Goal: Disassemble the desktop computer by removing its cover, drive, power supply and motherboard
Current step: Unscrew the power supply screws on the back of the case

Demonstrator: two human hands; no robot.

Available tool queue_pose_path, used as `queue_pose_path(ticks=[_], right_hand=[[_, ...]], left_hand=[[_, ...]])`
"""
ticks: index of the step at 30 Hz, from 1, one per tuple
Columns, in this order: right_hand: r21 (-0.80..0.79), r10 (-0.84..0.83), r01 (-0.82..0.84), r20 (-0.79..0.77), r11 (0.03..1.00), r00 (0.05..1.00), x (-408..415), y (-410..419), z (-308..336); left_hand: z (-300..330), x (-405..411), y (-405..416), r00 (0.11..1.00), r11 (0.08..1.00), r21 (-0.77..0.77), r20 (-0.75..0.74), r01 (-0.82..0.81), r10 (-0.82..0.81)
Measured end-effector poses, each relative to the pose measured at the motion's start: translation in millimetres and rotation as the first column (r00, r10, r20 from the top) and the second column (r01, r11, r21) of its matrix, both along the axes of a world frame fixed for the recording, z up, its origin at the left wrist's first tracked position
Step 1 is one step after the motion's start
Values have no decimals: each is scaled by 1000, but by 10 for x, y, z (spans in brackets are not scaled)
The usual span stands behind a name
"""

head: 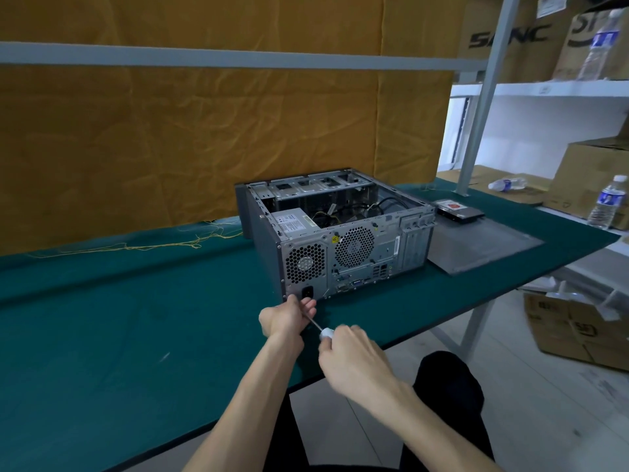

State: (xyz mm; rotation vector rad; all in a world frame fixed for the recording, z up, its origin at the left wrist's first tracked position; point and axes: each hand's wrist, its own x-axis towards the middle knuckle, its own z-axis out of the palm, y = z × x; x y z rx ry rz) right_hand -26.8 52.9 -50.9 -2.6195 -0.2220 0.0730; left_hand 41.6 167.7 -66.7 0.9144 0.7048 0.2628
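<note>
Desktop case [340, 240] lay on its side on the green table [102, 318], rear panel toward the person, cover [483, 247] already off and flat just to its right, drive [459, 210] beside that. Right hand [354, 359] gripped the screwdriver [325, 332] handle; left hand [289, 313] pinched the shaft, guiding the tip at the low corner by the power supply [303, 264]. PSU probably heavy, rigid, with sharp sheet-metal edges: best held by the box body, not by its cables.
</note>
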Motion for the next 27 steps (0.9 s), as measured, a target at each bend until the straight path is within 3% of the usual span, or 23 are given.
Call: queue_pose_path(ticks=[3, 8, 16, 19, 20, 21, 23, 25, 27], right_hand=[[-101, 17, -4, 122, 995, 992, -2, -7, -20], [-100, 61, -32, 306, 995, 950, -10, -35, -53], [68, 127, -154, 305, 986, 944, 32, -248, -186], [143, 128, -170, 261, 975, 957, 33, -335, -261], [159, 119, -161, 243, 974, 963, 37, -378, -290], [174, 103, -143, 222, 974, 970, 38, -423, -317], [216, 53, -90, 172, 972, 984, 53, -499, -354], [272, -2, -29, 112, 962, 994, 97, -538, -359], [325, -38, 21, 46, 946, 998, 146, -533, -342]], left_hand=[[-7, -23, -6, 999, 1000, 12, 23, 23, -23], [-4, -75, 76, 994, 995, 14, 32, 104, -104], [-24, -282, 359, 974, 978, -1, 95, 208, -207], [-112, -405, 589, 962, 963, 116, 98, 242, -254], [-149, -448, 677, 965, 948, 223, 82, 226, -250], [-195, -478, 768, 975, 897, 401, 41, 185, -219], [-271, -512, 906, 992, 599, 792, -56, 116, -117], [-291, -507, 909, 992, 310, 944, -90, 115, -93], [-288, -457, 830, 979, 173, 966, -178, 193, -101]])
